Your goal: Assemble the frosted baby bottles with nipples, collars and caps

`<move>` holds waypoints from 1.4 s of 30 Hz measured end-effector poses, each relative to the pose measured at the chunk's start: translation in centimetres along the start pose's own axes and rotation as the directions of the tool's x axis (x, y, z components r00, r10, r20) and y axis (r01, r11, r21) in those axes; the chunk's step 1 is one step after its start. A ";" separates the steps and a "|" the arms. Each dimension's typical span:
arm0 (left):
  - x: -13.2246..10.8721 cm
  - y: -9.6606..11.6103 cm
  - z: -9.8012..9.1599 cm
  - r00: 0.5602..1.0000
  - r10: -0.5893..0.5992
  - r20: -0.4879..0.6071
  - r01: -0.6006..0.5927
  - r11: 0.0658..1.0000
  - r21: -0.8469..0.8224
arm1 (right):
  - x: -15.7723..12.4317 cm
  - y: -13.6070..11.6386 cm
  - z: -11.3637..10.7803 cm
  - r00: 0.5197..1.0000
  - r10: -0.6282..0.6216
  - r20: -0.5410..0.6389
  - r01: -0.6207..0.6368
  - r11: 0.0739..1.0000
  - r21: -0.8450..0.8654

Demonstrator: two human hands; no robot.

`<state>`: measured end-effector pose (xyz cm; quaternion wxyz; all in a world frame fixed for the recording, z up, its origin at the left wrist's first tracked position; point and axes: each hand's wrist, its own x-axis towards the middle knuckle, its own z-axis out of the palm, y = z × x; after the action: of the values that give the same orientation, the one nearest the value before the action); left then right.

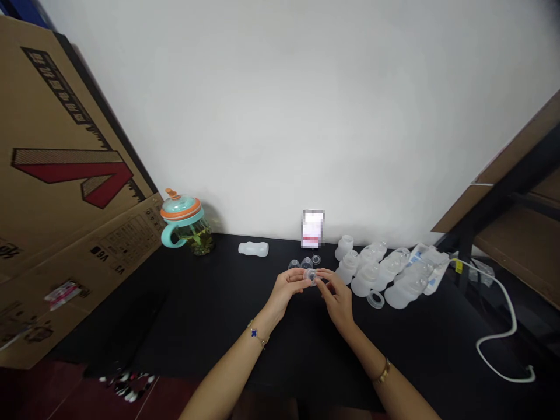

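Both hands meet over the black table around a small translucent baby bottle nipple with a ring (310,274). My left hand (287,287) pinches it from the left between thumb and fingers. From the right, my right hand (338,297) has thumb and fingertips closed on its edge. Just behind the fingers stand two clear domed caps (307,262), partly hidden by my left hand. A translucent ring (316,259) lies beyond them. To the right of my right hand, another ring (375,299) lies beside several frosted baby bottles (365,280).
A phone-like upright object (312,228), blurred out, leans on the wall. One frosted bottle (254,249) lies on its side, right of a teal-handled glass teapot (186,227). A cardboard box (65,233) borders the left; a white cable (510,315) loops over the right side.
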<state>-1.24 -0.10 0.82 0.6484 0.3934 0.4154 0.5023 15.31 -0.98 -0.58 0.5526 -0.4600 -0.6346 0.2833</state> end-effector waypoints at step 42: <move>0.3 -0.6 0.2 0.989 -0.148 -0.020 0.135 0.948 -0.289 | 0.0 0.0 0.2 0.998 -0.056 0.036 0.056 0.998 -0.015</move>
<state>-0.86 0.04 0.26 0.7241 0.2538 0.3787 0.5175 15.09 -0.97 -0.65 0.5452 -0.4414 -0.6593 0.2708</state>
